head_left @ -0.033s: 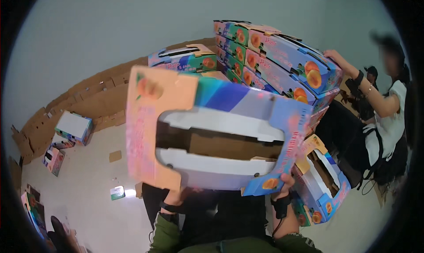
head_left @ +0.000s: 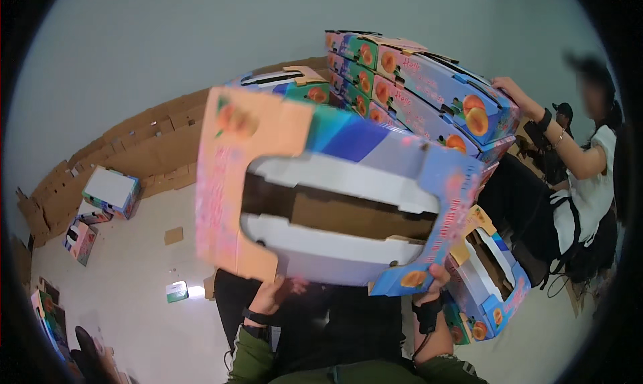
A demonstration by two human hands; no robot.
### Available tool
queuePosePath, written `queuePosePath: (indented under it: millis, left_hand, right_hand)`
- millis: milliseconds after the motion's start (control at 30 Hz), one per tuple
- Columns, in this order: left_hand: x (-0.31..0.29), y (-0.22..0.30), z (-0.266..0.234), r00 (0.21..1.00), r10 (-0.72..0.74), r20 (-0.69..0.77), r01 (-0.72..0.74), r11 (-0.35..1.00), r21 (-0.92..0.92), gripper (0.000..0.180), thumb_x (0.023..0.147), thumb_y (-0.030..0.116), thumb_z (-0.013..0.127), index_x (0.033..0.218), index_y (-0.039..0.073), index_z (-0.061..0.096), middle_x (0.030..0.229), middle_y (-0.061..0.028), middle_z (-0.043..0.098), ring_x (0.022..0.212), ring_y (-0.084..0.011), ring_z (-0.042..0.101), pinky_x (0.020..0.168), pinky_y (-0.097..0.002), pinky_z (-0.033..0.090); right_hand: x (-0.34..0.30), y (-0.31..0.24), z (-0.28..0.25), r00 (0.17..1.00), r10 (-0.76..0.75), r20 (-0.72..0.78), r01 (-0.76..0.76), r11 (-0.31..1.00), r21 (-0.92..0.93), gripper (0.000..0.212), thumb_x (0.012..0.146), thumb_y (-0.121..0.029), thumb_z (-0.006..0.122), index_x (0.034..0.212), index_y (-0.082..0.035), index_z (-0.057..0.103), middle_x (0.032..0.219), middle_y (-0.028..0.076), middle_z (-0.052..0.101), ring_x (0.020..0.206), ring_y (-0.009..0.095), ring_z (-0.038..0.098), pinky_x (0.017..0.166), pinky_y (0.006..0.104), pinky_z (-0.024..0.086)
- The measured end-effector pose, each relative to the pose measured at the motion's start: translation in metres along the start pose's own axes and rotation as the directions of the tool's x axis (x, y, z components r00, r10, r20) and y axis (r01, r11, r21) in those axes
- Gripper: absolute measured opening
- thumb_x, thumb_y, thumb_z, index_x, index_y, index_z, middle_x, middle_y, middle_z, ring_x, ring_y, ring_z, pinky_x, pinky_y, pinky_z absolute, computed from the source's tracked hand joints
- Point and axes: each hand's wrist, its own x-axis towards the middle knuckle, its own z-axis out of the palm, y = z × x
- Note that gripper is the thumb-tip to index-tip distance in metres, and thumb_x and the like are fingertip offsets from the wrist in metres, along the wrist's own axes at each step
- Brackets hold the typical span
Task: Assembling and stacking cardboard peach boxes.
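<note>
Held up in front of me is a cardboard fruit carton (head_left: 328, 247), printed in peach, pink, blue and green with fruit pictures. A long opening in its facing side shows white flaps and a brown inside. My left hand (head_left: 273, 294) grips its lower left edge, fingers partly hidden under the carton. At the lower right corner, my right hand (head_left: 435, 281) is closed on the edge, with the thumb showing in front. The carton tilts, its right side lower at the top. Behind my right hand stands a similar carton (head_left: 477, 291) with an open slot on top.
A tall stack of cartons (head_left: 422, 86) rises behind, with another carton (head_left: 311, 91) to its left. At right a person's hand (head_left: 516, 93) rests on the stack. Brown cardboard (head_left: 167, 139) lines the wall; several cartons (head_left: 110, 188) and cardboard scraps (head_left: 173, 235) lie on the floor at left.
The held carton has shifted slightly right, and its upper left corner has risen, so it leans more. More of my left hand shows. Both hands keep their grip.
</note>
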Motion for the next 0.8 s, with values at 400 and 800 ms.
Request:
queuePosePath:
  millis: [400,800]
  left_hand:
    - [0.011,-0.077,-0.054,0.964,-0.248,-0.095,0.265,0.865,0.425,0.017,0.099,0.011,0.049,0.105,-0.003,0.058,0.094,-0.0146,0.067,0.083,-0.0231,0.067,0.074,-0.0349,0.054]
    - [0.009,-0.076,-0.039,0.973,-0.215,-0.079,0.218,0.768,0.602,0.011,0.095,0.004,0.05,0.098,-0.003,0.059,0.086,-0.0121,0.067,0.077,-0.0184,0.066,0.07,-0.0318,0.053]
  right_hand:
    - [0.009,-0.126,0.139,0.928,-0.278,-0.246,0.293,0.956,0.024,0.058,0.09,-0.04,0.061,0.136,-0.007,0.05,0.138,0.011,0.053,0.124,0.03,0.05,0.108,0.0493,0.035]
    - [0.07,-0.188,0.144,0.992,-0.1,0.081,0.102,0.994,-0.029,0.049,0.091,-0.043,0.06,0.128,-0.011,0.06,0.128,0.01,0.062,0.117,0.029,0.057,0.108,0.0497,0.038]
